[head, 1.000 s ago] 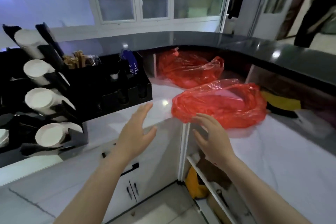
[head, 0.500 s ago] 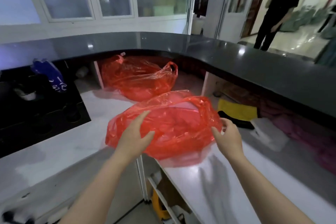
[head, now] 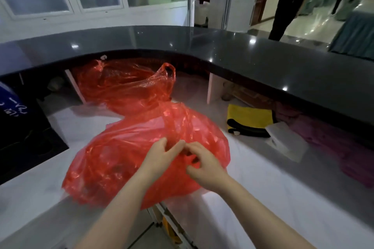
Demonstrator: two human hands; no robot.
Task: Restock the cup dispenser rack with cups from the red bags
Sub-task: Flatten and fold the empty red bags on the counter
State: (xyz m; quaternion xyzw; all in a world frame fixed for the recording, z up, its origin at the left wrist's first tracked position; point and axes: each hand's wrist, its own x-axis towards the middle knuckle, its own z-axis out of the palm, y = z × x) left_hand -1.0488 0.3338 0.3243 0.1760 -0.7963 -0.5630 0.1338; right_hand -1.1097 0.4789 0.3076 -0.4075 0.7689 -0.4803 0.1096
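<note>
A full red plastic bag (head: 113, 159) lies on the white counter (head: 283, 198) at its inner corner, right in front of me. My left hand (head: 162, 155) and my right hand (head: 204, 166) meet on top of it, fingers curled and pinching the crumpled plastic near the bag's mouth. A second red bag (head: 125, 87), with a handle loop standing up, sits farther back under the dark raised bar top (head: 263, 54). The bags' contents are hidden by the plastic. Only a black corner of the cup dispenser rack (head: 26, 133) shows at the left edge.
A folded yellow and black cloth (head: 249, 121) and a white box (head: 287, 139) lie on the counter to the right. A purple cloth (head: 344, 147) lies beyond them. A person in black (head: 291, 0) stands past the bar. Open shelves sit below the counter corner.
The view has swung right, away from the rack. My hands went from the bag's two sides to its top middle, where they now pinch the plastic together.
</note>
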